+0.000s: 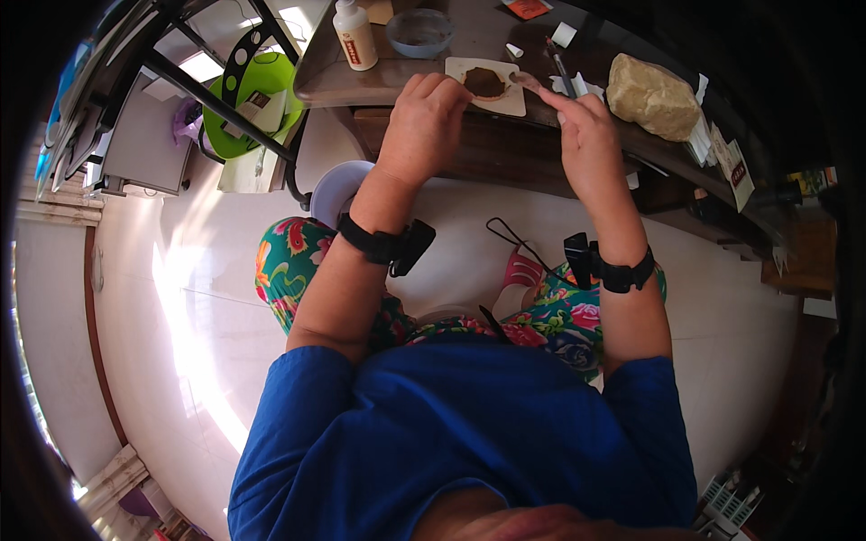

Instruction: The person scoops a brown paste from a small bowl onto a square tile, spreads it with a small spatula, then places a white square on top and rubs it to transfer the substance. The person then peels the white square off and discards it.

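Note:
On a dark wooden table lies a white square sheet with a round patch of dark brown material on it. My left hand is at the sheet's left edge, fingertips pinched together near the patch's rim; whether they grip anything cannot be told. My right hand holds a small spatula-like tool, its index finger stretched along it and its rounded tip near the sheet's right edge. Behind the right hand lies a dark pen-like tool beside crumpled white paper.
A white bottle and a translucent bowl stand at the back left. A large tan stone block sits at the right. A green basket is left of the table, a white bucket below its edge.

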`<control>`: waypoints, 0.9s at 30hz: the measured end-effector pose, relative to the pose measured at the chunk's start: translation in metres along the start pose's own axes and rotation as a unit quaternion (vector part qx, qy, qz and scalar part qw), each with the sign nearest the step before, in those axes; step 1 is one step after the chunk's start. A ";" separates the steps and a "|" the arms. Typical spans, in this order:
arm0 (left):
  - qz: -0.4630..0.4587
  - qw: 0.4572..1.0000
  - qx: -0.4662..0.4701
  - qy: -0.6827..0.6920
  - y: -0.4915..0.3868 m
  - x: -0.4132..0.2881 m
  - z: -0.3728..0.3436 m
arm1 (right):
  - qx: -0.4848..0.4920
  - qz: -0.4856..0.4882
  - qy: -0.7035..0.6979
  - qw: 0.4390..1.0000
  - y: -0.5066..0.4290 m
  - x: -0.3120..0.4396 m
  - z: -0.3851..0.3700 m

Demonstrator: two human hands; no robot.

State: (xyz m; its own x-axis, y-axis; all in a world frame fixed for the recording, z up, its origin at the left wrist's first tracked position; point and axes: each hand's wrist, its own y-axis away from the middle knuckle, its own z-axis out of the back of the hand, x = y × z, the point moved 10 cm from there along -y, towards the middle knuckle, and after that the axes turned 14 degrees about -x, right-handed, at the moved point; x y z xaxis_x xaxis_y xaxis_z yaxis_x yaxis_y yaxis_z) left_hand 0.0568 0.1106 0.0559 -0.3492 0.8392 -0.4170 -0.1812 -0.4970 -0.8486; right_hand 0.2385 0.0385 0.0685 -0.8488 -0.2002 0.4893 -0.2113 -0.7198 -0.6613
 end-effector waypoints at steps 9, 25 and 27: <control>0.019 1.000 0.005 0.002 -0.002 0.006 0.002 | -0.003 0.011 -0.019 1.000 -0.005 -0.001 -0.023; 0.030 1.000 0.000 -0.005 -0.002 0.015 0.004 | -0.020 0.012 -0.010 1.000 -0.006 0.007 0.002; 0.026 1.000 -0.003 -0.003 -0.003 0.016 0.004 | -0.009 0.002 -0.010 1.000 -0.008 0.007 -0.007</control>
State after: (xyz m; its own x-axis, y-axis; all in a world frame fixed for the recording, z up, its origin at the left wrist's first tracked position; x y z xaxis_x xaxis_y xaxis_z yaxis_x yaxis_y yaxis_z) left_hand 0.0480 0.1242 0.0531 -0.3628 0.8111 -0.4589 -0.1569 -0.5385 -0.8279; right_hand 0.2314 0.0474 0.0732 -0.8403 -0.2163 0.4971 -0.2168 -0.7064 -0.6738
